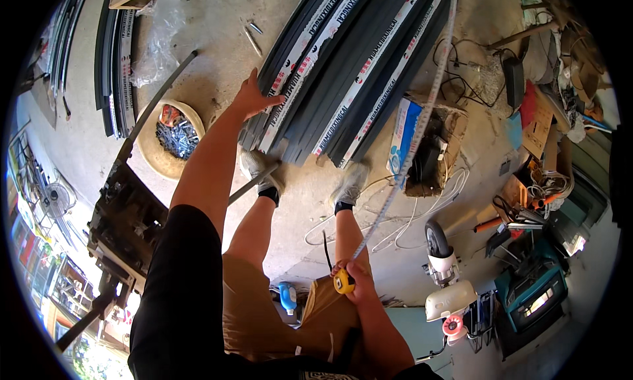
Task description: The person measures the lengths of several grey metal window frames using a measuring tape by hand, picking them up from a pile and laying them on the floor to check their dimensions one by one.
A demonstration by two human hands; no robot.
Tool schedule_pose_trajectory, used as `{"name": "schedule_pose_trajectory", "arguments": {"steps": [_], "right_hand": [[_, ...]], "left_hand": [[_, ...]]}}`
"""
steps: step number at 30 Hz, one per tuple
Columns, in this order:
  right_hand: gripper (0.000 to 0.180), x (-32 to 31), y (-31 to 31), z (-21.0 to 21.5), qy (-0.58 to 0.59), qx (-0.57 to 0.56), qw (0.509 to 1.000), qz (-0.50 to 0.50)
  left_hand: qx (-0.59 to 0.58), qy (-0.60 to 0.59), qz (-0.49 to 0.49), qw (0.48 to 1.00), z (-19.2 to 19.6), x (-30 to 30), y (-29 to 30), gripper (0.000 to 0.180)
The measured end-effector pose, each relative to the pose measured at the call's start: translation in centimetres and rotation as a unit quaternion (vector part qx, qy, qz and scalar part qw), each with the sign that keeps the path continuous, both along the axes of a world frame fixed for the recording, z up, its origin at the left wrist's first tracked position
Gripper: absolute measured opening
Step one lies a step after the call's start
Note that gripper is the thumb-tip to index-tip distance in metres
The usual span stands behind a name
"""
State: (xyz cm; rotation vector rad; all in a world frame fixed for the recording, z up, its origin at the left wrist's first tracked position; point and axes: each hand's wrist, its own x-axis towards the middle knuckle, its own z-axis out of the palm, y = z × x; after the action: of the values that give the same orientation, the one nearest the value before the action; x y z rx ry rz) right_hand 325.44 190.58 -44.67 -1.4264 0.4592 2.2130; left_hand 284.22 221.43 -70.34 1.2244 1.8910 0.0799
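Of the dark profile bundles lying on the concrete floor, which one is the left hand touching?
The left hand rests on the big central bundle of dark profiles, at its left near end; the smaller stack lies untouched farther left.

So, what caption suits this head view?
Left hand on stacked dark profiles; right hand holds a yellow tape measure.

Stack of long dark grey profiles (343,63) w/ white printed strips, laid flat on concrete, near ends by the feet. Yellow tape measure (343,282) held low; blade (422,116) extended along stack's right side, slightly bowed.
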Motion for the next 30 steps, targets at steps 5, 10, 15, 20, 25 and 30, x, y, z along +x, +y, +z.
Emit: {"name": "schedule_pose_trajectory", "arguments": {"steps": [5, 10, 15, 20, 25, 30], "right_hand": [[0.025, -0.6, 1.2, -2.3, 0.01, 0.046, 0.998, -0.052], [0.025, 0.4, 1.1, -0.8, 0.004, 0.034, 0.997, -0.069], [0.025, 0.0, 2.5, 0.5, 0.004, -0.001, 0.996, -0.089], [0.024, -2.0, 5.2, 1.7, 0.017, 0.04, 0.995, -0.088], [0.025, -1.4, 8.3, 2.9, 0.01, 0.097, 0.991, -0.095], [0.023, -1.1, 12.3, 5.6, -0.023, 0.101, 0.989, -0.106]], "left_hand": [[0.014, -0.065, 0.012, 0.998, -1.9, -1.0, 2.0, 0.133], [-0.05, 0.054, -0.01, 0.997, 2.8, 3.3, 1.1, 0.12], [-0.043, 0.12, -0.02, 0.992, 6.6, 6.3, -0.8, 0.096], [-0.072, 0.141, -0.043, 0.986, 10.8, 5.7, -4.5, 0.091], [-0.099, 0.121, -0.023, 0.987, 15.8, 5.8, -9.2, 0.093], [-0.099, 0.039, 0.031, 0.994, 22.6, 6.0, -13.1, 0.096]]}}
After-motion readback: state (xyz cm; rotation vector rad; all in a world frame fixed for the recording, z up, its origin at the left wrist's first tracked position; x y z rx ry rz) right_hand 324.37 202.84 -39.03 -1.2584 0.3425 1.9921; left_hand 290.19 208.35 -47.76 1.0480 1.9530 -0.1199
